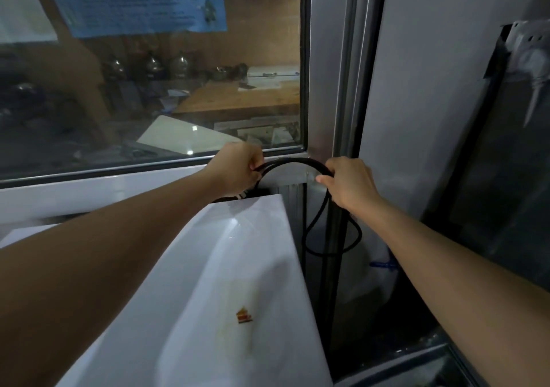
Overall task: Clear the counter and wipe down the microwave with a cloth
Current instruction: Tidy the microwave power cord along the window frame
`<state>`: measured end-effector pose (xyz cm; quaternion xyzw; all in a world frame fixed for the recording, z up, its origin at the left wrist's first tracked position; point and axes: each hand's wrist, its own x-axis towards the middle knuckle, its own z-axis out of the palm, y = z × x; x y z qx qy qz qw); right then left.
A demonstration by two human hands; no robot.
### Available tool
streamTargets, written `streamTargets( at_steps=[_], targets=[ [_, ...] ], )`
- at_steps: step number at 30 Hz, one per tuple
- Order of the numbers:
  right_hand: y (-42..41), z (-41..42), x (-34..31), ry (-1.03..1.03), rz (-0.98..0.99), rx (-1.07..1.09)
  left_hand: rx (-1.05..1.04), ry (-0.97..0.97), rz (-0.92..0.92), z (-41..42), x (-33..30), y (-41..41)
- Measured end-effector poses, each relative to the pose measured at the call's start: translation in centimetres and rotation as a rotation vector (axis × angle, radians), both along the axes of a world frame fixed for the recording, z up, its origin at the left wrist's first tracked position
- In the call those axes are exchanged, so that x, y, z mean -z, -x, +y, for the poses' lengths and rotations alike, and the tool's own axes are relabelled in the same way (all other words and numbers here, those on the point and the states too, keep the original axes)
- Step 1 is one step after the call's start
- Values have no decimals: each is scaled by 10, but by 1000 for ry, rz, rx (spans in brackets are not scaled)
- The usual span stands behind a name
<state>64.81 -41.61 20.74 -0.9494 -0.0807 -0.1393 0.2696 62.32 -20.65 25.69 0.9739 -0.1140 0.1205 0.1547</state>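
Both my arms reach over the white top of the microwave (226, 267) to its far edge, where my left hand (238, 168) is closed around one end of a black power cord (293, 162) just above the far right corner. My right hand (351, 184) grips the same cord past the microwave's right edge, so the cord arches between my fists and hangs below in a loop (333, 238) beside the metal window frame (330, 89). A blue paper notice (134, 0) is stuck on the window glass (178, 89) behind the microwave.
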Motion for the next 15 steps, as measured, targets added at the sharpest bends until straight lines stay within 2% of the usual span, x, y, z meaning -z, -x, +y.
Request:
streamTargets(
  at_steps=[6, 11, 15],
  targets=[
    [3, 4, 3, -148, 57, -35, -59, -148, 66, 18, 6, 18],
    [2, 9, 11, -232, 105, 23, -98, -126, -30, 26, 3, 23],
    [0, 16, 25, -402, 171, 57, -77, -152, -118, 26, 4, 23]
  ],
)
